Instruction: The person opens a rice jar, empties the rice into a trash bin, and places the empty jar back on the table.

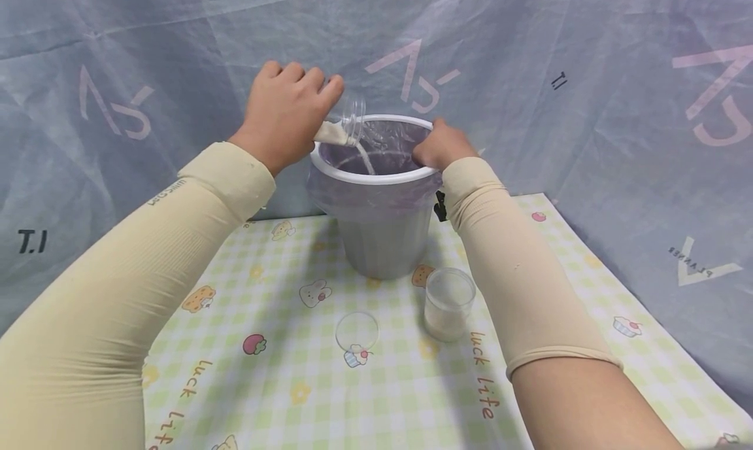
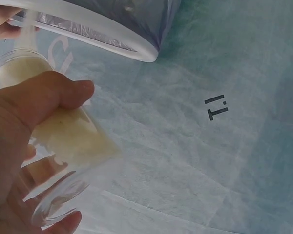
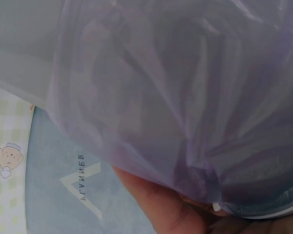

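My left hand [image 1: 288, 113] grips a clear jar [image 2: 73, 136] tipped mouth-down over a grey trash bin [image 1: 382, 241]. Pale grains or powder, too fine to tell which, fall in a thin stream [image 1: 366, 157] from its mouth into the bin. A translucent purple bag [image 3: 136, 97] lines the bin and folds over its white rim [image 1: 376, 178]. On the bin's right side, my right hand [image 1: 444, 146] holds the rim and bag, its fingertips partly hidden. A second clear jar [image 1: 450, 306], with pale contents low inside, stands upright in front of the bin.
A clear round lid [image 1: 357, 332] lies flat on the checked tablecloth [image 1: 282, 378], left of the standing jar. Grey-blue cloth [image 1: 206, 64] with printed letters hangs behind and beside the table. Something small and black [image 1: 440, 207] shows at the bin's right.
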Tool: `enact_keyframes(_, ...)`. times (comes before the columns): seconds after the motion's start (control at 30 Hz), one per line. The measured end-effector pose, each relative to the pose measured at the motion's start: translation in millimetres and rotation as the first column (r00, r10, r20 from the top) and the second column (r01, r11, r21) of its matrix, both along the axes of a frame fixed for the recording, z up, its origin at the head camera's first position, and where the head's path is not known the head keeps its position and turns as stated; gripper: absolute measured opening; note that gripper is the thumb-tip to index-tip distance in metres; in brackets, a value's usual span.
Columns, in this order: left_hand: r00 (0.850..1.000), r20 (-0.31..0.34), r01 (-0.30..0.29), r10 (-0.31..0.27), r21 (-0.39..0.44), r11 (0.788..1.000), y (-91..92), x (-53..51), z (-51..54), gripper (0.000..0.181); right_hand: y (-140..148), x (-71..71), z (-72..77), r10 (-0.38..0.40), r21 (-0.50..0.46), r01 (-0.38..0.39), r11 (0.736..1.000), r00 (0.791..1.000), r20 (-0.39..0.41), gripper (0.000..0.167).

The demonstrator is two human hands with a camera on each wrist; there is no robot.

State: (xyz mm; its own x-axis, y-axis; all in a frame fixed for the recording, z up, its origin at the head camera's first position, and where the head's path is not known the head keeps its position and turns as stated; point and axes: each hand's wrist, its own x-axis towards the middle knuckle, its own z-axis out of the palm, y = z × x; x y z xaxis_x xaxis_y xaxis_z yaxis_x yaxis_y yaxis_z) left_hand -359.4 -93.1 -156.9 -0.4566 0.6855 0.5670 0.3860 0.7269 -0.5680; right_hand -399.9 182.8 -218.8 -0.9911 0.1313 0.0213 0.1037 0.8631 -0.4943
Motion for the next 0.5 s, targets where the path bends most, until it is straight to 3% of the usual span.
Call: enact_keyframes(0.5, 0.997, -0.054, 0.051, -0.049, 0.039, 0.998, -2.6, 2.4, 6.2, 0.036, -0.3, -0.4, 0.7, 0.007, -0.001, -0.007, 1.000, 1.000, 0.002, 0.089)
